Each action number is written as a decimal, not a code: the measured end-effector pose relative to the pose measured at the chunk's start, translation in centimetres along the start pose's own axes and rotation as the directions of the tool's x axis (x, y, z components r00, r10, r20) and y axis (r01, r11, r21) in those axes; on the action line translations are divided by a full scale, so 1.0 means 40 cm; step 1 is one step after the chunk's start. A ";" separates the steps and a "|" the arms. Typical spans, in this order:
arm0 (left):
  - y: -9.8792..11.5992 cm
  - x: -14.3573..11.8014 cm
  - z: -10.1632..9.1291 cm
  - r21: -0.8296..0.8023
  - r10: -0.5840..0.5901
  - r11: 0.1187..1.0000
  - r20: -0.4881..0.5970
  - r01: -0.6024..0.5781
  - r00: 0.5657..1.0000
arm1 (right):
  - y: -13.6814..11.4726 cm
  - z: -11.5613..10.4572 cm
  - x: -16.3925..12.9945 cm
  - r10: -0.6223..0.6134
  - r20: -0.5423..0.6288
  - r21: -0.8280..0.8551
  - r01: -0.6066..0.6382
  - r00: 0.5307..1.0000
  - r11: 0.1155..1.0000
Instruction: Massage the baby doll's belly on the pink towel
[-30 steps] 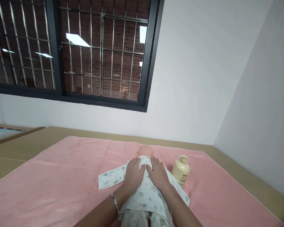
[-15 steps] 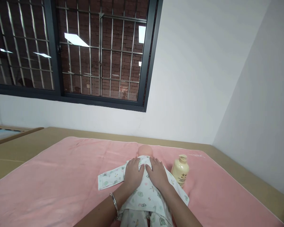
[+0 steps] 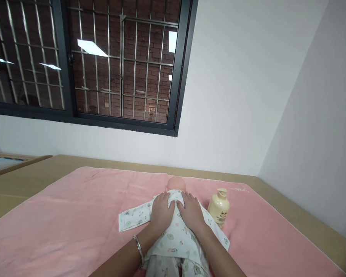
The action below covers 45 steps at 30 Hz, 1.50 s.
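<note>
1. A doll (image 3: 177, 242) lies in the middle of a pink blanket (image 3: 83, 215), its bald head (image 3: 176, 183) pointing toward the wall (image 3: 233, 84); which way it faces cannot be told.
2. The left hand (image 3: 163, 212) rests palm down on the doll's upper body, fingers together and pointing toward the head; its grip is loose, closed around nothing.
3. The right hand (image 3: 193, 213) lies flat beside it in the same way, grip relaxed and clasping nothing; the two thumbs point inward, their tips close together.
4. The doll wears a white printed shirt (image 3: 174, 234). One sleeve (image 3: 135, 217) stretches out to the left, the other slants down to the right, partly behind the right arm.
5. A yellow pump bottle (image 3: 218, 209) stands upright on the blanket, just right of the doll.
6. A silver bracelet (image 3: 138, 248) circles the left wrist.
7. The blanket covers much of a tan table (image 3: 14, 192), below a barred window (image 3: 127, 69).
</note>
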<state>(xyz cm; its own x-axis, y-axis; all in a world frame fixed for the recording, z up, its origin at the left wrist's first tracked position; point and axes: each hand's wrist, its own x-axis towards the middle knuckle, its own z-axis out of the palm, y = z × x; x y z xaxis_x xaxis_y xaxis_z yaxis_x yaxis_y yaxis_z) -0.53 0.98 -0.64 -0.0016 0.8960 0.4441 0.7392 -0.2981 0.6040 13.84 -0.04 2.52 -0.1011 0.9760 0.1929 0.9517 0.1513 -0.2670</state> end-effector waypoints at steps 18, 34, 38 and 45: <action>-0.005 0.000 0.004 -0.027 0.013 1.000 -0.011 -0.013 1.000 | 0.001 0.001 -0.001 -0.005 -0.018 0.008 0.005 1.000 1.000; -0.009 -0.001 0.009 -0.049 0.020 0.999 -0.041 -0.022 0.999 | 0.006 0.009 -0.001 -0.022 -0.044 0.014 0.023 0.999 1.000; -0.010 -0.002 0.009 -0.054 0.027 0.998 -0.047 -0.030 0.999 | 0.005 0.007 -0.002 -0.021 -0.045 0.007 0.021 0.999 1.000; -0.008 -0.001 0.006 -0.044 0.019 0.999 -0.034 -0.020 0.999 | 0.005 0.008 -0.001 -0.022 -0.052 0.001 0.022 0.998 1.000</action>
<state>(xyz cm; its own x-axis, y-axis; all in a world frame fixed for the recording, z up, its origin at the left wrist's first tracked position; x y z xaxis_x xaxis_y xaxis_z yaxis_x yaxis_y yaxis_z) -0.59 1.12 -1.02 -0.0107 0.8784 0.4779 0.7090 -0.3303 0.6230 13.94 0.00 2.17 -0.1069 0.9630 0.2475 0.9489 0.1732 -0.2640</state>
